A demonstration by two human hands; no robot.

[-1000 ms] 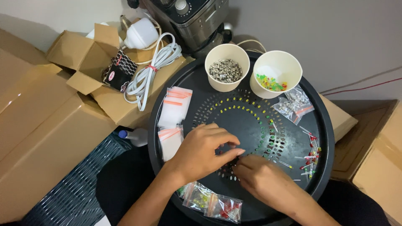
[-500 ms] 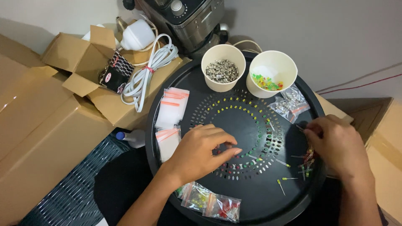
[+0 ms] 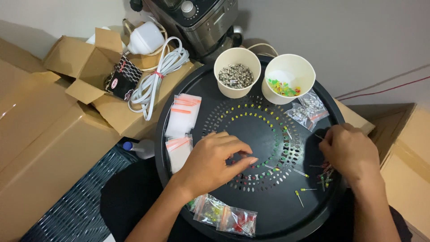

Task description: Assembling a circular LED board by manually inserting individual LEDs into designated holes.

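Observation:
A round black perforated tray [image 3: 210, 80] rests on my lap. My left hand [image 3: 214, 161] lies palm down near the tray's middle, fingers curled, fingertips touching the tray surface. My right hand [image 3: 349, 152] is at the tray's right edge, fingers bent over a pile of small LEDs [image 3: 326, 174] with thin wire legs; what the fingers pinch is hidden. Loose LEDs [image 3: 299, 172] lie scattered between the hands. Small coloured LEDs sit in a ring of the tray's holes [image 3: 251, 114].
Two paper cups stand at the tray's far side: one with small metal parts [image 3: 236, 76], one with coloured LEDs [image 3: 284, 87]. Empty zip bags [image 3: 183, 114] lie left, filled bags [image 3: 224, 216] near, more bags [image 3: 308, 110] right. Cardboard boxes [image 3: 49, 130], a white cable [image 3: 154, 80] and an appliance [image 3: 197, 22] surround it.
My right hand moved from the tray's middle, beside the left hand, out to the LED pile at the right edge. The left hand stayed in place.

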